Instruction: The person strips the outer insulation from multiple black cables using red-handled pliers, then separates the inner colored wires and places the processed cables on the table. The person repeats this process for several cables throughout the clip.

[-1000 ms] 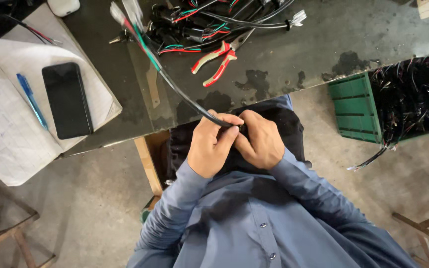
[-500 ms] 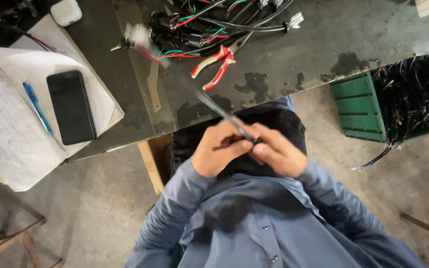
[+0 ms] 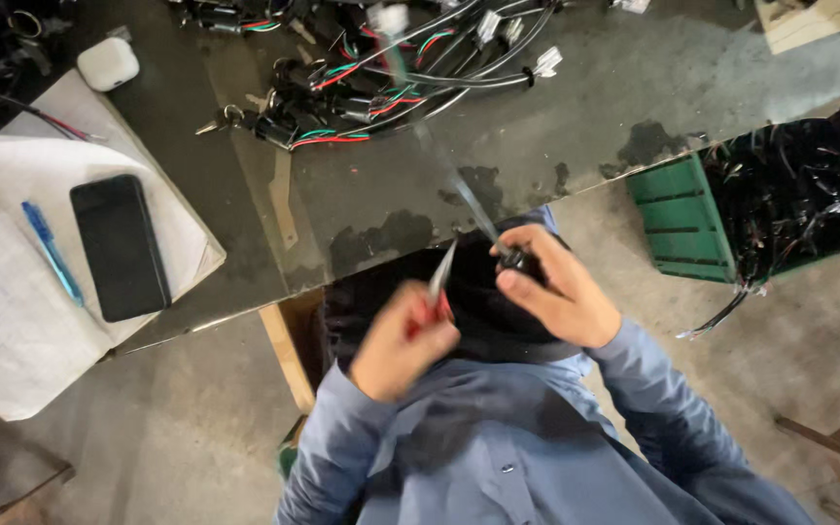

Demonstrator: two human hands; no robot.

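A red-handled cutting plier [image 3: 437, 292] is clamped in the left hand [image 3: 396, 345]; the end of a blurred black wire harness [image 3: 459, 194], trailing from the dark worktop [image 3: 576, 117], is pinched in the right hand [image 3: 556, 297] over the lap. Trimming appears in hand; the plier tip would need aligning with the wire end.

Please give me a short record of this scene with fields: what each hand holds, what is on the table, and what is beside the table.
Left hand: left hand grips a red-handled tool, its metal tip pointing up; motion blur hides the exact kind.
Right hand: right hand pinches the end of a dark cable that runs up to the table.
Table: dark worktable with a tangle of wire harnesses, a black phone, a blue pen on white papers, a small white case.
Beside table: green crate filled with black wires.
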